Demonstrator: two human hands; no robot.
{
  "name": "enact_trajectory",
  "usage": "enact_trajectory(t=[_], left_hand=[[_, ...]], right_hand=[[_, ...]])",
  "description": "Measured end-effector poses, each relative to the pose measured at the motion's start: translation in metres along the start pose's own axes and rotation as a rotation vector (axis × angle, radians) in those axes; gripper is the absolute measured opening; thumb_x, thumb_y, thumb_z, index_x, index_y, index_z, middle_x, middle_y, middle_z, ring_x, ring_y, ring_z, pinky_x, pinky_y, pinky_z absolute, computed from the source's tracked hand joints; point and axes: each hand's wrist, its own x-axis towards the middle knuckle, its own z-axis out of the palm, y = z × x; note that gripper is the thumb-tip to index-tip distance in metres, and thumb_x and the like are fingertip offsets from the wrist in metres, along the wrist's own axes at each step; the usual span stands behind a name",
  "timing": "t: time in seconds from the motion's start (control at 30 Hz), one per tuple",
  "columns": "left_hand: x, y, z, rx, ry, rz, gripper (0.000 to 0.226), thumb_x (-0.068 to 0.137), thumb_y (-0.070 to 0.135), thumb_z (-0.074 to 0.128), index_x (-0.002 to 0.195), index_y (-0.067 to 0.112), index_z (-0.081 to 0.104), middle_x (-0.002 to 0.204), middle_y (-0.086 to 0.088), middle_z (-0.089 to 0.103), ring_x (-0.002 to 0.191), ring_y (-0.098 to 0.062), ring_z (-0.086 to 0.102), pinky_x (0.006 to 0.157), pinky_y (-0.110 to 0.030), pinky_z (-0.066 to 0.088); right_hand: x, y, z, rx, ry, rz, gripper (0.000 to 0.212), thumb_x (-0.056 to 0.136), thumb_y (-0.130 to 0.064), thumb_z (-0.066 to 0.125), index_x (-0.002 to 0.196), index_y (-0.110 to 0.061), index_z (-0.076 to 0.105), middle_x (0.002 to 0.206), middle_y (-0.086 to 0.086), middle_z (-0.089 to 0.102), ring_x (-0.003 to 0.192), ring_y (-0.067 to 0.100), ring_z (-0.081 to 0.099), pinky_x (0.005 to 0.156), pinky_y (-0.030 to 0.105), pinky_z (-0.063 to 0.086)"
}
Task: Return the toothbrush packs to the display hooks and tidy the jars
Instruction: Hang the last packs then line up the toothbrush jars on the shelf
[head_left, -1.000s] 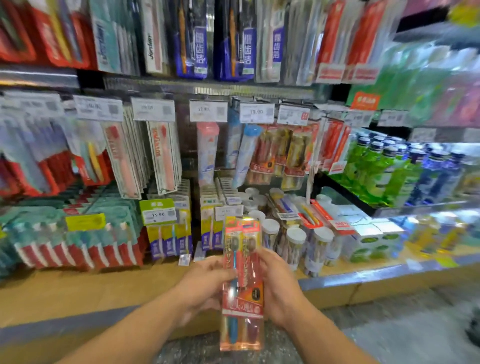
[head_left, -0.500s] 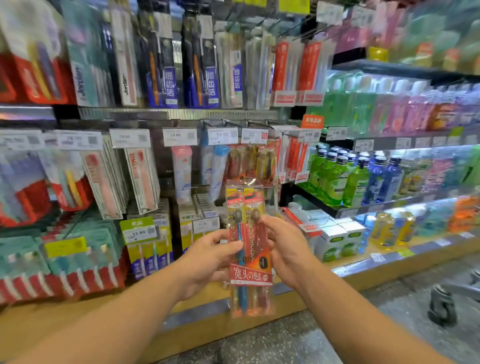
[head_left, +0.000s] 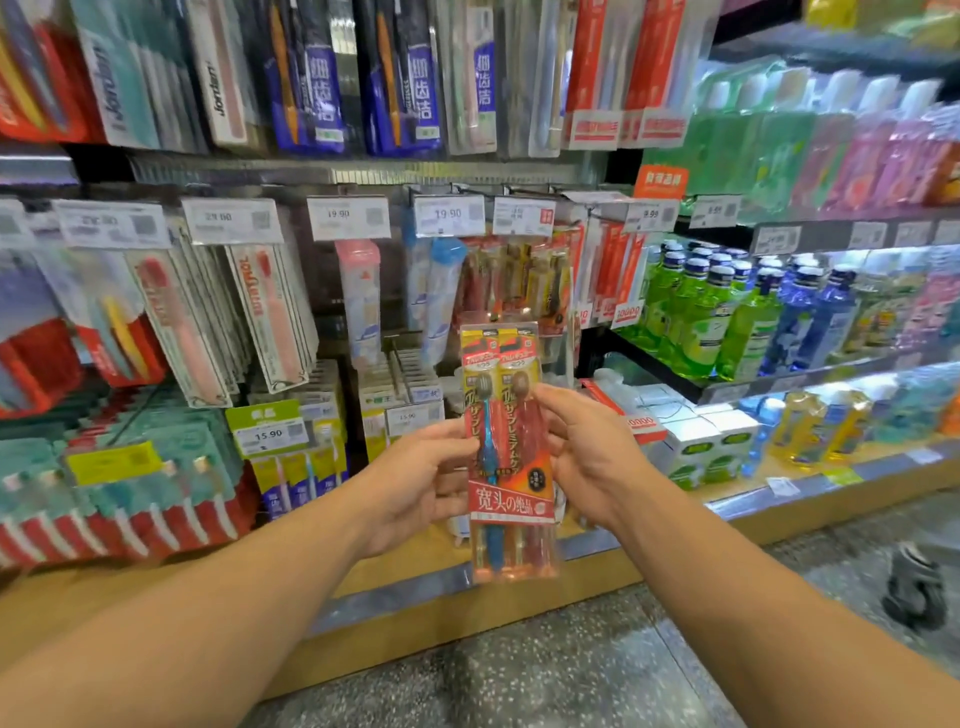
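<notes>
A red and yellow toothbrush pack (head_left: 506, 467) with a blue and a dark red brush stands upright in front of the shelf. My left hand (head_left: 415, 480) grips its left edge, thumb on the front. My right hand (head_left: 587, 452) holds its right edge with curled fingers. Just above and behind it, matching red and yellow packs (head_left: 519, 280) hang from a display hook under a price tag (head_left: 523, 215). The jars are hidden behind the pack and my hands.
Rows of hanging toothbrush packs (head_left: 260, 312) fill the pegboard to the left. Green and blue mouthwash bottles (head_left: 727, 322) stand on shelves at right. White boxes (head_left: 701, 441) sit on the wooden bottom shelf (head_left: 519, 587). A trolley wheel (head_left: 914, 592) is on the floor at right.
Both hands have lifted the pack from low near the bottom shelf up towards the hanging packs. The view has tilted up and to the right.
</notes>
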Motion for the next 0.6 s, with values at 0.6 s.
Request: enact_trajectory(t=[0.6], left_hand=[[0.078,-0.09,0.005,-0.051,0.222,-0.276,0.03,0.092,-0.01,0.065,0.12,-0.002,0.06,0.111,-0.02,0.07,0.093,-0.037,0.075,0.074,-0.041,0.063]], right_hand=[[0.092,0.032,-0.029,-0.021,0.121,0.058,0.02,0.101,-0.022,0.059,0.11,-0.007,0.066,0.082,0.007,0.075,0.06,0.01,0.071,0.05,0.026,0.053]])
